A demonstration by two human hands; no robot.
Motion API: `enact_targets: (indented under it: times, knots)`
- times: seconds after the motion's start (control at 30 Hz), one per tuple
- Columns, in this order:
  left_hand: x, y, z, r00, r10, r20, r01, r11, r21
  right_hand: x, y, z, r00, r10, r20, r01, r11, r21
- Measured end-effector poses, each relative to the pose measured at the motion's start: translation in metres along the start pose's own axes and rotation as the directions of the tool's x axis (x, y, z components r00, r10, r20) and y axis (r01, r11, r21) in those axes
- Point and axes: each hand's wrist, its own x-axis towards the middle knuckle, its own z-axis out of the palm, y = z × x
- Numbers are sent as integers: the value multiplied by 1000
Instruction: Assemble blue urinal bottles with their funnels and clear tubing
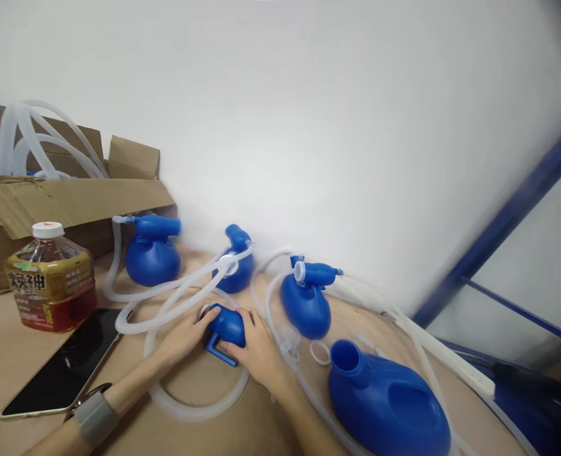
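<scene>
Both hands are closed around a blue plastic spout piece (227,326) with an L-shaped hook on its underside. My left hand (195,329) grips its left end, by a pale cap or rim, while my right hand (255,345) wraps the right end. A translucent hose (189,415) loops on the table around and beneath them; whether it joins the piece is hidden. Right of my right hand lie a clear plastic cap (290,340) and a white ring (312,345). A large blue bottle (389,405) with an uncovered round mouth rests at the front right.
Three blue bottles (153,261) with spout pieces and hoses stand along the wall. At left are a cardboard box (80,199) of hoses, a drink bottle (52,285) and a phone (66,364). A blue metal frame (508,215) rises at right.
</scene>
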Motion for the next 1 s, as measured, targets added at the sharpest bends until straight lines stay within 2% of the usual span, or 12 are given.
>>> enact_targets:
  times: [0.13,0.23,0.3,0.37,0.47,0.57,0.67,0.8,0.9,1.0]
  knots:
    - [-17,13,6,999,-20,37,23,998,-58,-16,2,-10,997,-35,-70,48,979,196]
    - [-36,27,10,998,40,45,-36,996,-84,-33,0,-25,994,-26,-109,57,954,295]
    - [-50,37,14,996,69,50,-64,994,-90,-46,-1,-35,992,-42,-119,81,936,343]
    - [-60,46,15,997,46,63,-38,992,-123,-59,-2,-41,990,-82,-117,121,917,380]
    - [-69,54,16,987,34,157,-1,978,-209,-77,1,-44,984,-103,-148,152,914,376]
    - [-71,52,16,950,93,298,-18,969,-245,-89,6,-44,979,-51,-200,119,931,345]
    - [-69,42,18,918,91,386,36,950,-310,-92,7,-47,974,-30,-223,105,937,332]
    - [-73,35,22,897,134,420,39,925,-378,-89,4,-47,972,-107,-209,165,945,284]
    - [-77,32,24,877,152,456,54,911,-409,-89,7,-40,959,-149,-240,217,934,286]
    - [-79,27,25,870,237,432,-41,908,-416,-93,11,-32,956,-136,-261,214,930,298]
